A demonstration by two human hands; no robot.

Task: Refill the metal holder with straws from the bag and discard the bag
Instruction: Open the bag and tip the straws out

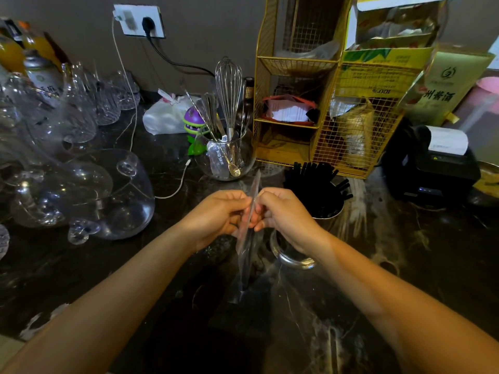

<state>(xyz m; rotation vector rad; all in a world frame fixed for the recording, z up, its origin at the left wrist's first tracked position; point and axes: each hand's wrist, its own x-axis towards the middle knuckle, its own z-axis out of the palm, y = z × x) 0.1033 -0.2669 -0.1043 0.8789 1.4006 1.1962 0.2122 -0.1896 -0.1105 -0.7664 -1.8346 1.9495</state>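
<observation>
A clear plastic bag hangs edge-on between my hands above the dark counter; it looks flat, and I cannot tell whether any straws are inside. My left hand pinches its upper part from the left. My right hand pinches it from the right, fingertips almost touching the left ones. Just right of my right hand stands the metal holder, full of black straws that lean outward. A second, shiny metal cup stands below my right wrist, partly hidden.
Upturned glassware crowds the left side. A glass bowl of utensils with a whisk stands behind my hands. A gold wire rack and a receipt printer sit at the back right. A white cable lies on the dark marble counter.
</observation>
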